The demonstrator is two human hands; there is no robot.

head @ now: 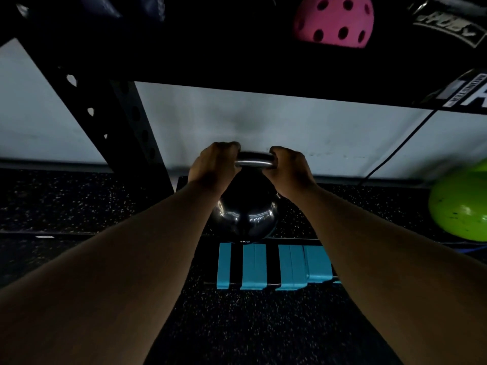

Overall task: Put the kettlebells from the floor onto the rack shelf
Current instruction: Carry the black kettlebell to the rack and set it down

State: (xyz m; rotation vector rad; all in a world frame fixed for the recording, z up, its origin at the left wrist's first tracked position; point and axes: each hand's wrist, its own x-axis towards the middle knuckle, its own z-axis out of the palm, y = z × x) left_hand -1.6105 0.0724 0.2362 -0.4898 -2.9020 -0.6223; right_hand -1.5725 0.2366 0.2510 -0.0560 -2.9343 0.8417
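A glossy black kettlebell (245,219) marked 4KG is in the centre of the head view, under the dark rack shelf (237,64). My left hand (213,167) grips the left end of its shiny handle and my right hand (290,169) grips the right end. Both fists are closed around the bar, arms stretched forward. The ball's bottom edge lies just above a flat board with blue stripes (274,267). Whether it rests on the floor or hangs is unclear.
A black perforated rack upright (116,122) slants down at the left. A pink perforated ball (334,19) sits on the shelf above, a green ball (461,209) at the right edge. A black cable (395,151) runs down the pale wall. Speckled rubber floor (250,325) lies below.
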